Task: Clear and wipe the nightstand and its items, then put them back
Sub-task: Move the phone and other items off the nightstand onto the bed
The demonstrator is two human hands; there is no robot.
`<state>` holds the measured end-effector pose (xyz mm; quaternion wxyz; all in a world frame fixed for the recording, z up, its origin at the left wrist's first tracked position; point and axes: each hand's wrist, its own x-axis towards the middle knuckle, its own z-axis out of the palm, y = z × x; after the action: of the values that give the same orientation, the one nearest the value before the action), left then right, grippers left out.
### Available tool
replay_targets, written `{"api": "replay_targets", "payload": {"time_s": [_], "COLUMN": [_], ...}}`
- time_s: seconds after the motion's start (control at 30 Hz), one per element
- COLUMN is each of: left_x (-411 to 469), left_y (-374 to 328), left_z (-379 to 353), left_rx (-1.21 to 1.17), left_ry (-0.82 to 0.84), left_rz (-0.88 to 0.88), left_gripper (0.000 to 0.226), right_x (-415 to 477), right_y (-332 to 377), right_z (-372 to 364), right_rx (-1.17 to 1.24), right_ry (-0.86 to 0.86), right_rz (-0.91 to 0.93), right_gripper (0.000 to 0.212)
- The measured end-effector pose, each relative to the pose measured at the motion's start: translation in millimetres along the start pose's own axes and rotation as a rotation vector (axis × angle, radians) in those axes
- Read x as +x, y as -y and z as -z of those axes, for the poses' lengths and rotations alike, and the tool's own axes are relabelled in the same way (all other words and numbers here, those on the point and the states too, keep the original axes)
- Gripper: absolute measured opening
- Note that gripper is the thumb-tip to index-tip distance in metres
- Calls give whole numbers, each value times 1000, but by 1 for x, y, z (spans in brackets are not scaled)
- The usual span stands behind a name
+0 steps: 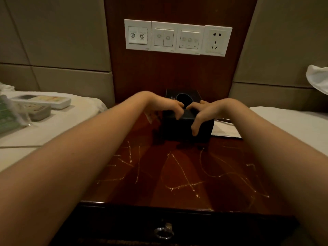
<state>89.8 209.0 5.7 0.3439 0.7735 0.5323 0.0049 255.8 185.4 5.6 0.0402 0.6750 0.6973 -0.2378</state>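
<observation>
We start wide: the desk point(177, 174), the nightstand's dark wooden top, fills the middle, with the left bed point(71, 125) on one side and the right bed point(292, 125) on the other. On the wall above runs a white switch panel point(177, 38).

Now the box. The black box point(184, 128) stands at the back of the desk, close to the wall, and both hands are on it. The left hand point(163, 105) curls its fingers over the top front edge. The right hand point(207, 110) hooks its fingers over the top, with the thumb down the front face. It's a firm two-handed hold.

How far along are we? We'd say the clearing is well under way. A white remote point(44, 101), a grey remote point(38, 110) and a green packet point(8, 114) already lie on the left bed. The box and a white sheet point(225, 129) just beside it are all that's left on the desk. We see no wiping cloth in either hand, so the wiping and the putting back look to be ahead.

We can't tell whether the pale streaks on the wood are scratches or residue. The lettering on the box is too blurred to read, and its base is lost in shadow, so we can't say whether it is lifted or resting. The green packet is cut off at the left edge.
</observation>
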Motion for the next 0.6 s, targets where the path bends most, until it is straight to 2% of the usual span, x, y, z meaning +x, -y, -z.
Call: {"api": "replay_targets", "payload": {"time_s": [0.07,0.13,0.3,0.47,0.6], "left_x": [4,10,8,-24,-69], "left_y": [-3,-2,5,9,15], "left_z": [1,-7,-17,-18,-22], "left_rx": [102,175,109,137,112], "left_ry": [36,-19,-161,-269,-358], "left_rz": [13,-26,-129,-106,-84], "left_gripper": [78,80,72,84,85], "right_x": [9,13,7,-21,-50], "right_y": [0,-1,2,15,38], "right_z": [-6,-11,-12,-16,-23], "right_rx": [-97,-97,-155,-111,-103], "right_ry": [-79,-156,-232,-262,-279], "right_rz": [1,49,97,191,272], "right_gripper": [81,73,79,89,77]}}
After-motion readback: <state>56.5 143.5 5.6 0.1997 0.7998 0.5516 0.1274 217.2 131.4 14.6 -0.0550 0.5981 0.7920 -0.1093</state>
